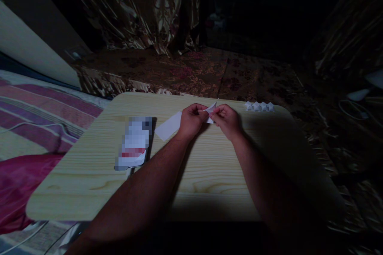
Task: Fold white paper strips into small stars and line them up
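Observation:
Both my hands meet over the far middle of a small wooden table (209, 179). Between them is a small white piece of paper (211, 107), with one pointed flap standing up. My left hand (193, 119) pinches the paper from the left, thumb on top. From the other side, the closed fingers of my right hand (227, 120) grip it too. Beside my left wrist lies a flat white paper sheet (168, 126), partly covered by that hand. Several small white folded paper stars (259, 106) stand in a row at the table's far right.
A phone-like object (134, 141), its surface blurred, lies on the table's left with a cable at its lower end. Left of the table is a striped bed cover (36, 107) with a magenta cloth (26, 187). Behind hang patterned curtains (155, 4); the right side is dark.

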Motion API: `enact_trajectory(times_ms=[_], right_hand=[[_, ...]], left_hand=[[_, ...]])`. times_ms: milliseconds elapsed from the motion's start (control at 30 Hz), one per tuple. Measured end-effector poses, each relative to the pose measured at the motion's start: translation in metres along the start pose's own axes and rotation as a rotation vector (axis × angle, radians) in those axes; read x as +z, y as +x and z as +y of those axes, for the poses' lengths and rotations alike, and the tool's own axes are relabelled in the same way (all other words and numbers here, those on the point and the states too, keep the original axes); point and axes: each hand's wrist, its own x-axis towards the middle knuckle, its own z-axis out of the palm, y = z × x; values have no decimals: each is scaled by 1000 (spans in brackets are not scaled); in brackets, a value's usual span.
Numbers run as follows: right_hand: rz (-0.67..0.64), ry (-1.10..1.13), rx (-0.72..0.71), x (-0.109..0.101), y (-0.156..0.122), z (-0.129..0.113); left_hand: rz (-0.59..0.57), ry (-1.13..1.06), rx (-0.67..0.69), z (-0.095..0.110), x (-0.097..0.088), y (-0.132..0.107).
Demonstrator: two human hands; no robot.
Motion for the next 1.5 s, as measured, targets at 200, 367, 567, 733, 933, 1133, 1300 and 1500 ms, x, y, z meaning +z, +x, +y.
enact_trajectory(times_ms=[200,367,567,733,933,1133,1300,1500], right_hand=[[19,-115,-83,4,-1,-1],[38,-45,-89,2,3,6],[-22,-18,28,-5,6,6],[-72,-16,42,-12,7,8],[-101,57,94,-15,9,13],[-145,153,105,-17,7,7],[-144,174,128,-18,6,3],[-149,188,142,-20,7,7]], left_hand=[[44,-21,4,-1,0,1],[71,25,33,1,1,0],[47,79,32,-1,0,1],[-13,85,35,-4,-2,1],[-58,61,58,-6,-4,2],[-78,14,39,-1,-3,1],[-105,-31,-8,4,-4,0],[-106,-68,7,4,-4,-1]])
